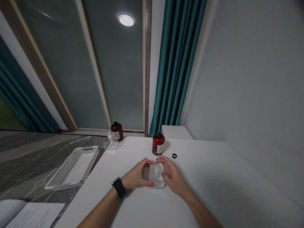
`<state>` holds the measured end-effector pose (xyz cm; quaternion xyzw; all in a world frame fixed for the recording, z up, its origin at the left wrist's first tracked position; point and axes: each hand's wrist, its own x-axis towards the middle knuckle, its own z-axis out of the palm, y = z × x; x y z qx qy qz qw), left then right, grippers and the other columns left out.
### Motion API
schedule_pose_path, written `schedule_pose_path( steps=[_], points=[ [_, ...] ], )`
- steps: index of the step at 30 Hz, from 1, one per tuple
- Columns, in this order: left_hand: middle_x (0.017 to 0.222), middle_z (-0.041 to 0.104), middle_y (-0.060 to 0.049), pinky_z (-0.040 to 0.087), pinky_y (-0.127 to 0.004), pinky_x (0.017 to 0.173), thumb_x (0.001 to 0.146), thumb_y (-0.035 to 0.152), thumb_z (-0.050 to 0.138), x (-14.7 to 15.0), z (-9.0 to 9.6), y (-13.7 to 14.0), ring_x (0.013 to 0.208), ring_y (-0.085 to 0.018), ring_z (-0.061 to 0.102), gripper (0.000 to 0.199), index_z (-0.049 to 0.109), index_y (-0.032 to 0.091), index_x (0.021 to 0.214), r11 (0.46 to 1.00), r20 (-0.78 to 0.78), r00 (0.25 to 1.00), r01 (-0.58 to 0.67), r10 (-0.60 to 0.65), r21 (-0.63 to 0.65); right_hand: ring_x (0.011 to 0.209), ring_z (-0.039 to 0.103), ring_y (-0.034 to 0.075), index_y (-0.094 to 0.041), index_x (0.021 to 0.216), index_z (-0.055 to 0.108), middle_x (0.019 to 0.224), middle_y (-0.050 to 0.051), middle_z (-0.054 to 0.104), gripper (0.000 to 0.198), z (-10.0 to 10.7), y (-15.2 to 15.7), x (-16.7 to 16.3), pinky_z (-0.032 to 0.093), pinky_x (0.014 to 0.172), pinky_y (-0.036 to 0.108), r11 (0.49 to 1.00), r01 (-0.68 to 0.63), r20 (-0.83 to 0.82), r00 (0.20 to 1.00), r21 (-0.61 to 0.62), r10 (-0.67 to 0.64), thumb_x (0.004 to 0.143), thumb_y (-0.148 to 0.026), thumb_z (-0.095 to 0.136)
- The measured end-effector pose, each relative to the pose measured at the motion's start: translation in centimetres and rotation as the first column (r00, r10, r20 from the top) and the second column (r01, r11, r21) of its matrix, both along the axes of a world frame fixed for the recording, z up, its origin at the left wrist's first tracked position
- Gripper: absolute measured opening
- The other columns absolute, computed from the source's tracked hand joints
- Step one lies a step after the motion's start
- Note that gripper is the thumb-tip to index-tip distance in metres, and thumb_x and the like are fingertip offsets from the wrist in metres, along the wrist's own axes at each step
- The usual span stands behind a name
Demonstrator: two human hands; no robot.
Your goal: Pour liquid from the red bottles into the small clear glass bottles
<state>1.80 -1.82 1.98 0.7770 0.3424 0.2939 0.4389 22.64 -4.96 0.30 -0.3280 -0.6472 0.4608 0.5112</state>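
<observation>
A clear, squarish container (156,182) with a rounded clear knob-like part on top sits low over the white table in front of me. My left hand (142,175) grips its left side, thumb along the near edge and fingers at the far edge. My right hand (171,174) curves around the right side, its thumb by the knob and its fingers reaching over the far edge. Just beyond stands an amber bottle (155,144) with a dark top and a white label. A small black ring (174,155) lies to its right.
At the table's (206,183) far left corner, a second amber bottle (117,129) stands beside another clear object (114,145). Left of the table are a white perforated basket (89,164) and an open booklet (35,215). A white box-like surface (177,131) adjoins the far edge.
</observation>
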Motion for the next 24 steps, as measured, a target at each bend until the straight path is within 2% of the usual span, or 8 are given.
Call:
schedule_pose_path(
  steps=[2,6,12,16,19,24],
  points=[
    [0.104,0.06,-0.005,0.041,-0.033,0.084,0.061,0.035,0.085,0.0,0.0,0.0,0.095,-0.024,0.054,0.057,0.053,0.017,0.104,1.0,-0.003,1.0,0.005,-0.005,-0.005,0.124,0.051,0.024,-0.027,0.136,0.044,0.117,0.007,0.06,0.057,0.0,0.0,0.1,0.03,0.112,0.046,1.0,-0.004,0.031,1.0,0.028,0.003,0.082,-0.015,0.056],
    [0.104,0.06,-0.005,0.042,-0.034,0.085,0.061,0.034,0.085,-0.1,-0.2,0.1,0.096,-0.024,0.053,0.058,0.052,0.018,0.105,1.0,-0.031,0.999,0.012,-0.012,-0.004,0.121,0.053,0.023,-0.027,0.131,0.05,0.106,0.004,0.058,0.051,0.2,0.0,0.2,0.031,0.112,0.044,0.996,0.043,0.033,0.998,0.072,-0.046,0.082,-0.015,0.057],
    [0.104,0.06,-0.005,0.043,-0.034,0.085,0.061,0.034,0.085,-0.1,0.0,0.0,0.095,-0.024,0.054,0.058,0.052,0.018,0.106,1.0,-0.037,0.999,-0.001,0.001,-0.004,0.124,0.051,0.024,-0.027,0.138,0.043,0.121,0.008,0.06,0.057,0.2,-0.3,0.3,0.03,0.112,0.045,0.997,0.016,0.057,0.998,0.071,-0.02,0.084,-0.016,0.056],
    [0.104,0.06,-0.004,0.042,-0.035,0.086,0.062,0.035,0.084,0.0,0.3,-0.3,0.095,-0.024,0.053,0.056,0.051,0.018,0.106,1.0,-0.028,1.0,-0.002,0.002,-0.008,0.115,0.056,0.022,-0.027,0.13,0.05,0.105,0.004,0.062,0.049,0.4,-0.1,0.2,0.033,0.11,0.043,0.995,0.078,0.046,0.996,0.069,-0.081,0.083,-0.018,0.057],
    [0.103,0.059,-0.004,0.042,-0.035,0.087,0.062,0.032,0.084,0.0,0.4,-0.3,0.096,-0.023,0.053,0.055,0.052,0.018,0.105,1.0,-0.038,0.999,-0.012,0.012,0.01,0.114,0.057,0.022,-0.026,0.126,0.052,0.099,0.003,0.061,0.048,0.9,0.0,0.1,0.035,0.108,0.043,0.996,0.089,-0.018,0.996,-0.006,-0.089,0.08,-0.016,0.054],
    [0.104,0.059,-0.004,0.043,-0.035,0.088,0.061,0.028,0.084,0.0,0.2,-0.3,0.097,-0.023,0.053,0.057,0.052,0.019,0.108,0.999,-0.056,0.998,-0.024,0.026,0.03,0.13,0.049,0.024,-0.028,0.134,0.045,0.119,0.007,0.067,0.066,1.4,-0.3,-0.1,0.029,0.111,0.048,0.984,-0.013,-0.11,0.994,-0.177,-0.007,0.071,-0.009,0.049]
  ],
)
